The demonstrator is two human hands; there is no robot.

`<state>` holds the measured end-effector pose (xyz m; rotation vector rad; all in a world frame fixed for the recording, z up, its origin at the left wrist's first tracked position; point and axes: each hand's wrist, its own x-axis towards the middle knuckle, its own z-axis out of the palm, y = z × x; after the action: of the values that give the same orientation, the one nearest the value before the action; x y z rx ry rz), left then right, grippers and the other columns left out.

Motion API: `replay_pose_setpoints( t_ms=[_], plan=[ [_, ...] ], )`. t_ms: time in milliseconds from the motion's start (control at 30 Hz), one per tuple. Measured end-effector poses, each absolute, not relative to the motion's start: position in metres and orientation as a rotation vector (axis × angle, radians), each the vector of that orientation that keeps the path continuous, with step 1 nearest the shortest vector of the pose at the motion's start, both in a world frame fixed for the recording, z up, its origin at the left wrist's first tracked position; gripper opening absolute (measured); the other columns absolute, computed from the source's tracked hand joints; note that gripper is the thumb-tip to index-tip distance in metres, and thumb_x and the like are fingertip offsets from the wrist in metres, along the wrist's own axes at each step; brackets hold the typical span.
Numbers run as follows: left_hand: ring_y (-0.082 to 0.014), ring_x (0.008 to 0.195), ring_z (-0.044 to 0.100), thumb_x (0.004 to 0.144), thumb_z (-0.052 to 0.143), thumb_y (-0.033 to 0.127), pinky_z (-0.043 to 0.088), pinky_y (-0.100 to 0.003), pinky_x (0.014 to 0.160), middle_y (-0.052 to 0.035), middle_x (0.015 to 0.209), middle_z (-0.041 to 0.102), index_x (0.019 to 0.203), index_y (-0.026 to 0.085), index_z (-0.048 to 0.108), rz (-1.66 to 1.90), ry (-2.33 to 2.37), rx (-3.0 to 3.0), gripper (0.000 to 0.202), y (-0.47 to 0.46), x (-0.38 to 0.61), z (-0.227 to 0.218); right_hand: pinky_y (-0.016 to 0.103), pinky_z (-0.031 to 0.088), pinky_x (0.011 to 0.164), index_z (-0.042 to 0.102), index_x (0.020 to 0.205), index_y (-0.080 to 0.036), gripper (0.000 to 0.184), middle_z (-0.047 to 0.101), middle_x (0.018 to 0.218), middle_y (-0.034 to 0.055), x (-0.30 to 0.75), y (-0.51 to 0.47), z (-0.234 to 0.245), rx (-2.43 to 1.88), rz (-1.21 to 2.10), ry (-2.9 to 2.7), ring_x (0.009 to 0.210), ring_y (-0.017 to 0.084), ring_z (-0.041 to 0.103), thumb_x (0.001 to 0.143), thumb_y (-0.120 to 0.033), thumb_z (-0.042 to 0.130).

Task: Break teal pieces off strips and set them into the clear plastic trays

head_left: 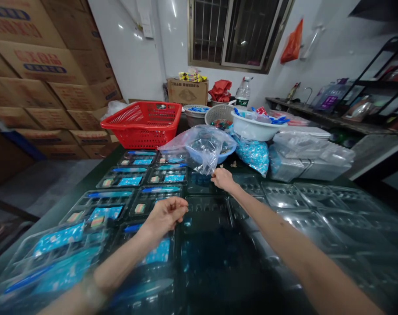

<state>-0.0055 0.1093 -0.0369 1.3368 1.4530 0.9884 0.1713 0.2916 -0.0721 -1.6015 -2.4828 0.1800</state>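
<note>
My right hand [222, 178] is reached forward, its fingers closed on the near edge of a clear plastic bag [209, 151]. That bag lies over a blue basin [230, 153], and what is inside is hard to make out. Nearer to me, my left hand [167, 212] hovers over the clear trays with thumb and fingers pinched together; anything between them is hidden. On the left, filled trays [129, 181] hold blue pens, small striped blocks and light-blue packets. Bare clear trays [284, 197] stand in rows on the right.
A red basket [142, 124] stands at the back left, beside a white basin [256, 124] and other tubs. A patterned blue bag [251, 153] and stacked clear plastic boxes [292, 164] are at the right. Cartons [47, 65] are piled along the left wall.
</note>
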Motion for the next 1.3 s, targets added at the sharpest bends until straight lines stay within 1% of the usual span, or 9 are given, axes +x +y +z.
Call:
replay_pose_setpoints(
  t_ms=[167, 300, 433, 567, 800, 867, 1000, 1167, 1300],
  plan=[
    [-0.0143, 0.065, 0.052, 0.068, 0.054, 0.02, 0.037, -0.025, 0.06, -0.0003, 0.069, 0.058, 0.07, 0.016, 0.059, 0.774, 1.516, 1.769, 0.006, 0.108, -0.005, -0.036, 0.039, 0.04, 0.082, 0.056, 0.094, -0.013, 0.022, 0.058, 0.097, 0.0068, 0.17, 0.28, -0.065, -1.55, 0.105, -2.541, 0.092, 0.019, 0.053, 0.082, -0.03, 0.05],
    [-0.0157, 0.068, 0.053, 0.073, 0.05, 0.022, 0.038, -0.025, 0.061, -0.0012, 0.077, 0.061, 0.08, 0.018, 0.061, 0.68, 1.511, 1.905, 0.014, 0.095, 0.0, -0.031, 0.036, 0.036, 0.083, 0.053, 0.106, -0.012, 0.028, 0.058, 0.1, 0.0148, 0.183, 0.249, -0.048, -1.447, 0.079, -2.488, 0.098, 0.024, 0.05, 0.079, -0.021, 0.051],
    [-0.0156, 0.07, 0.054, 0.078, 0.044, 0.024, 0.039, -0.025, 0.062, -0.0021, 0.082, 0.06, 0.09, 0.019, 0.059, 0.512, 1.473, 2.144, 0.02, 0.088, 0.017, -0.029, 0.028, 0.037, 0.078, 0.057, 0.098, -0.021, 0.021, 0.061, 0.097, 0.0057, 0.205, 0.2, -0.041, -1.27, 0.171, -2.48, 0.093, 0.018, 0.053, 0.083, -0.024, 0.044],
    [-0.0196, 0.088, 0.053, 0.074, 0.049, 0.02, 0.038, -0.029, 0.077, -0.0028, 0.095, 0.059, 0.098, 0.024, 0.059, 0.433, 1.376, 2.26, 0.026, 0.098, 0.04, -0.034, 0.02, 0.039, 0.066, 0.062, 0.083, -0.024, 0.016, 0.065, 0.084, -0.0029, 0.228, 0.156, -0.046, -1.133, 0.311, -2.499, 0.078, 0.012, 0.057, 0.081, -0.022, 0.046],
    [-0.022, 0.09, 0.053, 0.068, 0.055, 0.016, 0.038, -0.033, 0.08, -0.0043, 0.093, 0.06, 0.089, 0.022, 0.063, 0.407, 1.257, 2.294, 0.024, 0.116, 0.055, -0.038, 0.021, 0.041, 0.063, 0.062, 0.086, -0.019, 0.016, 0.065, 0.078, 0.0006, 0.261, 0.125, -0.059, -1.107, 0.669, -2.218, 0.07, 0.012, 0.058, 0.077, -0.017, 0.049],
    [-0.0204, 0.087, 0.053, 0.074, 0.05, 0.019, 0.04, -0.032, 0.078, -0.0057, 0.093, 0.06, 0.092, 0.02, 0.061, 0.481, 1.277, 2.233, 0.022, 0.112, 0.054, -0.034, 0.022, 0.042, 0.064, 0.061, 0.09, -0.018, 0.017, 0.064, 0.079, 0.0015, 0.262, 0.119, -0.059, -1.082, 0.8, -2.079, 0.07, 0.012, 0.058, 0.077, -0.019, 0.049],
    [-0.0124, 0.058, 0.054, 0.083, 0.036, 0.026, 0.043, -0.024, 0.054, -0.0048, 0.079, 0.061, 0.107, 0.017, 0.054, 0.58, 1.253, 2.036, 0.031, 0.1, 0.052, -0.023, 0.024, 0.044, 0.064, 0.057, 0.098, -0.02, 0.022, 0.06, 0.079, 0.001, 0.249, 0.103, -0.052, -0.96, 0.939, -1.872, 0.07, 0.012, 0.057, 0.078, -0.022, 0.049],
    [-0.0095, 0.049, 0.05, 0.076, 0.054, 0.034, 0.038, -0.021, 0.046, -0.0041, 0.068, 0.061, 0.103, 0.014, 0.058, 0.909, 1.059, 1.402, 0.034, 0.085, 0.058, -0.014, 0.024, 0.043, 0.057, 0.052, 0.104, -0.023, 0.03, 0.056, 0.086, 0.0024, 0.227, 0.085, -0.042, -0.948, 0.713, -1.778, 0.063, 0.012, 0.052, 0.075, -0.021, 0.054],
    [-0.007, 0.044, 0.046, 0.07, 0.062, 0.035, 0.034, -0.019, 0.041, -0.003, 0.065, 0.061, 0.094, 0.013, 0.061, 1.011, 1.073, 1.237, 0.032, 0.079, 0.065, -0.014, 0.027, 0.042, 0.064, 0.057, 0.089, -0.023, 0.014, 0.055, 0.083, 0.0033, 0.22, 0.076, -0.039, -0.952, 0.566, -1.816, 0.066, 0.014, 0.05, 0.075, -0.022, 0.054]
  ],
)
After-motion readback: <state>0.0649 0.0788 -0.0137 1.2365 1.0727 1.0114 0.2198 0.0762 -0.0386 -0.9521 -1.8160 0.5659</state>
